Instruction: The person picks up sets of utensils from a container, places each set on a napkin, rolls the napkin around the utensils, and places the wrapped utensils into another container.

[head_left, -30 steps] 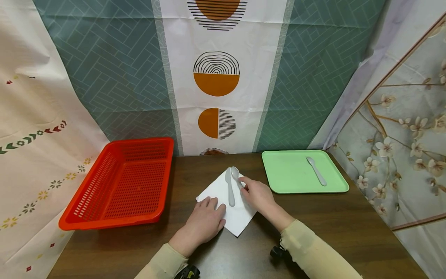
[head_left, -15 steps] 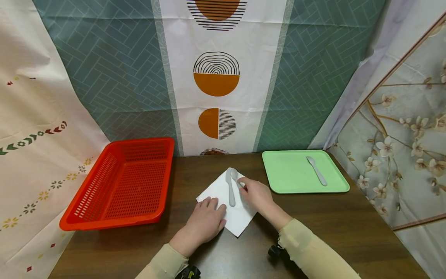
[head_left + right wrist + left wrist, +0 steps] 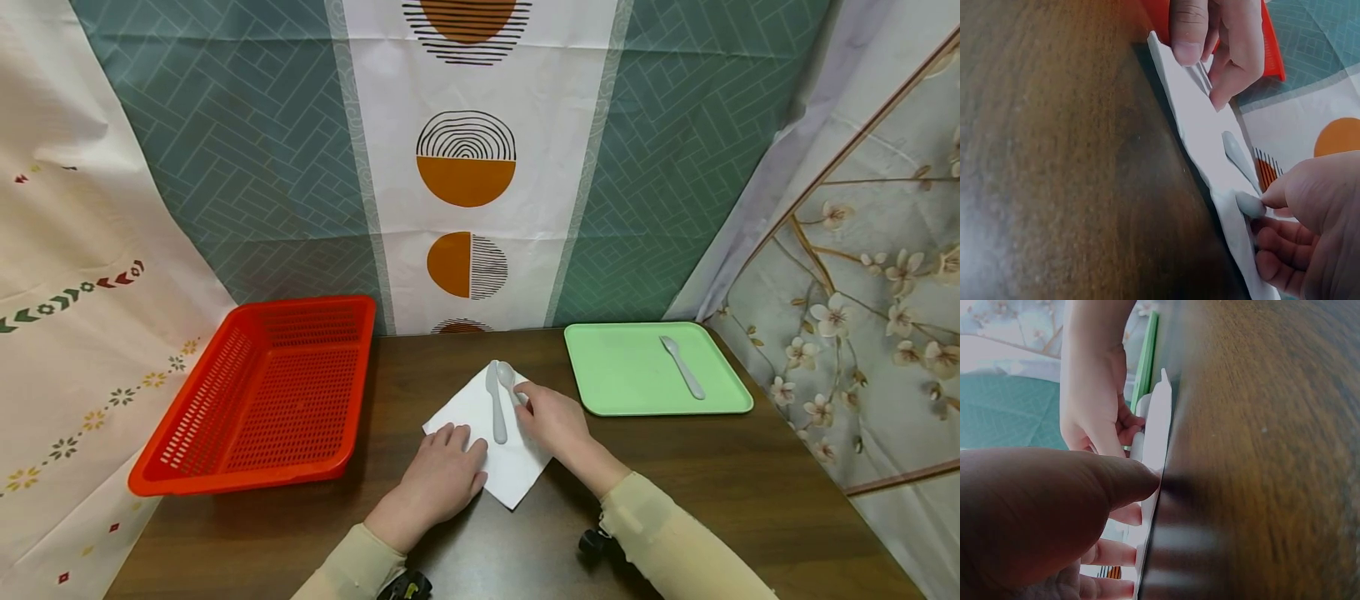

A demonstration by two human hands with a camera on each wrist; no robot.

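A folded white napkin lies on the table, turned cornerwise. On it rests a grey plastic knife, with a matching spoon close along its right side. My right hand pinches the spoon's handle, whose end shows at the thumb in the right wrist view. My left hand rests on the napkin's left part, fingers extended; its thumb lies at the near edge in the left wrist view. Part of the spoon's handle is hidden behind the right fingers.
A red perforated plastic basket stands at the left. At the back right is a light green tray bearing a grey fork. Patterned cloths hang behind and beside the wooden table.
The spoon has shifted very slightly toward me beside the knife, with the right hand still at its handle. The left hand, the napkin and the knife have stayed in place.
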